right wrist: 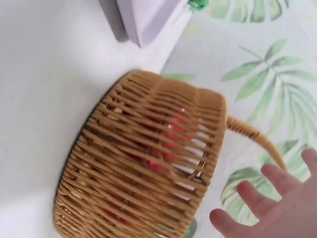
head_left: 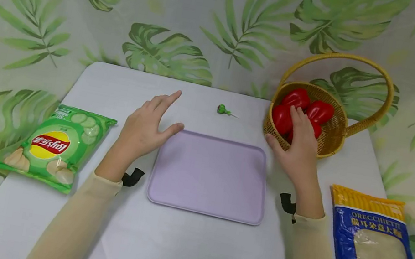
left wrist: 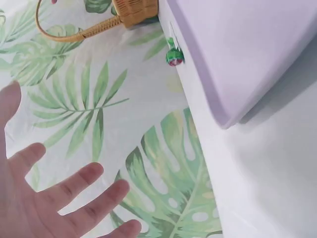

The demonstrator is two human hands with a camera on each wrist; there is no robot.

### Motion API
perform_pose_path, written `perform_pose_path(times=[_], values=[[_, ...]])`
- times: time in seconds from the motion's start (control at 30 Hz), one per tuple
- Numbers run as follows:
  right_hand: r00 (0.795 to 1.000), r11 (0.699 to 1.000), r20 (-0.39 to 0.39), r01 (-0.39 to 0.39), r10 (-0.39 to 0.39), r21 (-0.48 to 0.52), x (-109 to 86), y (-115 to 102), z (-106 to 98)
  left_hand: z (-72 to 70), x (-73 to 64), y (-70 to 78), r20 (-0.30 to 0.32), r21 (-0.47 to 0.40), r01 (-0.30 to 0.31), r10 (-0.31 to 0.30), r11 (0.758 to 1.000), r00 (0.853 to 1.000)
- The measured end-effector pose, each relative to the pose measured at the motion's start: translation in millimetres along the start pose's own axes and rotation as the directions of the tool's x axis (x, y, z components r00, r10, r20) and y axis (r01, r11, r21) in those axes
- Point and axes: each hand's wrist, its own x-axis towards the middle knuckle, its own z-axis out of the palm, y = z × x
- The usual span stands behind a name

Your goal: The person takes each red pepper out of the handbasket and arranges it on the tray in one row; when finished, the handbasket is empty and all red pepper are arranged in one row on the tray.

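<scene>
My left hand (head_left: 144, 126) hovers with spread fingers over the table, between a green Lay's chip bag (head_left: 59, 145) and a lilac tray (head_left: 209, 176). In the left wrist view the left hand (left wrist: 64, 198) touches nothing. My right hand (head_left: 299, 148) is raised at the near side of a wicker basket (head_left: 332, 142), its fingers extended and apart. Several glossy red things like bell peppers (head_left: 296, 98) lie in the basket. The right wrist view has the right hand (right wrist: 277, 203) beside the basket's rim, holding nothing.
A green-wrapped lollipop (head_left: 222, 109) lies behind the tray on the white table (head_left: 187, 246). At the right edge is a blue and yellow bag of orecchiette pasta (head_left: 381, 257). The basket's tall handle (head_left: 389, 92) arches up before a leaf-patterned cloth (head_left: 187, 5).
</scene>
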Motion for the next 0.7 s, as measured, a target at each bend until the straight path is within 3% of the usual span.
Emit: perform_pose_path(times=[0.17, 0.43, 0.7], values=[[0.995, 0.992, -0.083, -0.041, 0.051, 0.117, 8.4, 11, -8, -0.8, -11.4, 0.1, 0.029, -0.137, 0.065, -0.062, 0.988, 0.998], [0.973, 0.944, -0.041, -0.211, 0.229, 0.253, 21.7, 25, -22, 5.7, -23.1, -8.2, 0.115, -0.263, 0.177, -0.151, 0.949, 0.982], [0.945, 0.894, -0.003, -0.308, 0.326, 0.325, 33.1, 46, -28, 14.3, -33.0, -21.8, 0.182, -0.334, 0.255, -0.204, 0.907, 0.962]])
